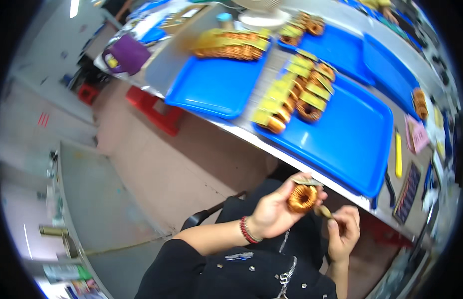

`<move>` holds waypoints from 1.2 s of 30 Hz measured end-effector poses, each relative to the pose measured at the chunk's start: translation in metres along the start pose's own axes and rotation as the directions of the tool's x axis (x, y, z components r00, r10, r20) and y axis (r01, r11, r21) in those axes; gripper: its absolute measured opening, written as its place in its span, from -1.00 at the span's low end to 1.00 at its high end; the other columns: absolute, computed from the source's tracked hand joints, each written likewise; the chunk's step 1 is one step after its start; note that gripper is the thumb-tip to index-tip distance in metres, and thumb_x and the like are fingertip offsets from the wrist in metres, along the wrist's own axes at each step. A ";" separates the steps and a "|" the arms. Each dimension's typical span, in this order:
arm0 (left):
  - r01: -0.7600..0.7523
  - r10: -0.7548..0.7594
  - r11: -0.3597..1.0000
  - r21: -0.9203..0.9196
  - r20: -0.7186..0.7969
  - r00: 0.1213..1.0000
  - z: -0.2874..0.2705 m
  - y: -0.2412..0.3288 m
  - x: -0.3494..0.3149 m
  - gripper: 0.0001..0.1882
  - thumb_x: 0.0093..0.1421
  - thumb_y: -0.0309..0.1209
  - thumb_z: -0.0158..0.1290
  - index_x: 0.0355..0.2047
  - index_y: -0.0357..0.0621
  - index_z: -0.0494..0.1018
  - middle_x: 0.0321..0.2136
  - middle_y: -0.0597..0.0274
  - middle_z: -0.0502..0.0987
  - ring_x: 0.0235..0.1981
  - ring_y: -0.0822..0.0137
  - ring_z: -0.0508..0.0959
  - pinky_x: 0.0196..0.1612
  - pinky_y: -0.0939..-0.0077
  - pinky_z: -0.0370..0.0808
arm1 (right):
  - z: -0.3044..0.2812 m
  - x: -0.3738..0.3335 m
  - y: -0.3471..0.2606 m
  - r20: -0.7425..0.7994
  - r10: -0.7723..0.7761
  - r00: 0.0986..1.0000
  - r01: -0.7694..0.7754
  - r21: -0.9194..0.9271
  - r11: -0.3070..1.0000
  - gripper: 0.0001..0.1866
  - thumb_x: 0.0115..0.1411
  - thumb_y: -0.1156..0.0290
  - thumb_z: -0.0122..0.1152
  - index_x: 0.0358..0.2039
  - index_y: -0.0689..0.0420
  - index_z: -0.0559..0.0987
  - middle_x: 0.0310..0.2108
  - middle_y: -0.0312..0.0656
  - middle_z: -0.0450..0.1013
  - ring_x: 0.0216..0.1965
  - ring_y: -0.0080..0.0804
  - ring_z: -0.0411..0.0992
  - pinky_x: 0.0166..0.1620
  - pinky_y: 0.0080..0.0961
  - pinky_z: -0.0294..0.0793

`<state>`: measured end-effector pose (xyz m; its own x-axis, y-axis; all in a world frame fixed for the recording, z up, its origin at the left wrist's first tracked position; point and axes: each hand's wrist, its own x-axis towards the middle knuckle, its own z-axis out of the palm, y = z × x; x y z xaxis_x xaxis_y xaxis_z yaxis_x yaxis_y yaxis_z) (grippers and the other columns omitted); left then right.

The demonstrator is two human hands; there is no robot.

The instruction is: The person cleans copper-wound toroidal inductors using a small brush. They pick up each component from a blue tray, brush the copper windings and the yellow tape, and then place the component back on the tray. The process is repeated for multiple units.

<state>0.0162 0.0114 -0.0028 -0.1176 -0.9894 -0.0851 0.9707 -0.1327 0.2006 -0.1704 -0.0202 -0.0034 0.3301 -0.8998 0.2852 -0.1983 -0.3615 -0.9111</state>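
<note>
The copper coil [302,199] could drop if your left hand [269,213] tips, since it sits just off the counter's [262,85] edge, fingers wrapped around it, palm up, while your right hand [344,231], raised beside it, pinches a small tan piece [322,211] between curled fingers.

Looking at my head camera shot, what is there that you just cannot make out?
- Small tan piece at the right hand, head view: motion blur hides what it is.
- Copper toroidal coil, head view: its underside is hidden by the left hand.
- White fan, head view: the upper edge cuts off its top.
- Dark rectangular panel, head view: its markings are too small and blurred.
</note>
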 end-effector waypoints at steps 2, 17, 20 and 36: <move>0.002 -0.001 0.999 -0.032 0.043 0.999 -0.004 -0.003 -0.002 -0.53 0.30 -0.17 -0.36 0.14 -0.13 0.04 0.06 -0.02 0.23 0.13 0.05 0.22 0.18 0.17 0.13 | -0.001 -0.004 0.004 -0.025 0.045 0.999 -0.043 0.085 0.995 -0.91 0.01 0.57 0.15 -0.43 0.25 0.44 -0.35 -0.18 0.24 -0.45 -0.58 0.25 -0.43 -0.73 0.23; -0.039 0.043 0.997 -0.072 0.054 0.998 -0.003 -0.001 -0.011 -0.56 0.31 -0.22 -0.38 0.14 -0.13 0.06 0.04 0.02 0.25 0.12 0.10 0.24 0.18 0.22 0.15 | 0.005 -0.002 -0.003 0.013 0.006 1.000 -0.007 0.083 0.996 -0.89 0.11 0.49 0.12 -0.41 0.23 0.39 -0.32 -0.24 0.19 -0.46 -0.66 0.16 -0.40 -0.78 0.15; -0.050 0.054 0.997 -0.066 0.059 0.997 -0.004 0.000 -0.011 -0.55 0.31 -0.21 -0.36 0.15 -0.14 0.04 0.05 0.00 0.24 0.14 0.06 0.22 0.19 0.18 0.12 | 0.007 -0.001 0.001 -0.031 -0.027 0.999 0.029 0.095 0.995 -0.89 0.07 0.51 0.16 -0.43 0.25 0.43 -0.31 -0.22 0.21 -0.52 -0.70 0.21 -0.47 -0.81 0.20; -0.043 0.044 0.999 -0.030 0.031 0.999 -0.005 0.002 -0.012 -0.58 0.30 -0.23 -0.35 0.11 -0.14 0.10 0.04 0.01 0.25 0.13 0.07 0.21 0.20 0.19 0.12 | 0.007 -0.003 -0.003 -0.019 0.001 1.000 0.000 0.084 0.996 -0.90 0.04 0.54 0.17 -0.43 0.25 0.45 -0.31 -0.20 0.24 -0.45 -0.64 0.23 -0.44 -0.80 0.20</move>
<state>0.0204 0.0231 -0.0066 -0.0810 -0.9956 -0.0462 0.9807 -0.0879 0.1749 -0.1648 -0.0145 -0.0039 0.3120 -0.9049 0.2896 -0.1202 -0.3400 -0.9327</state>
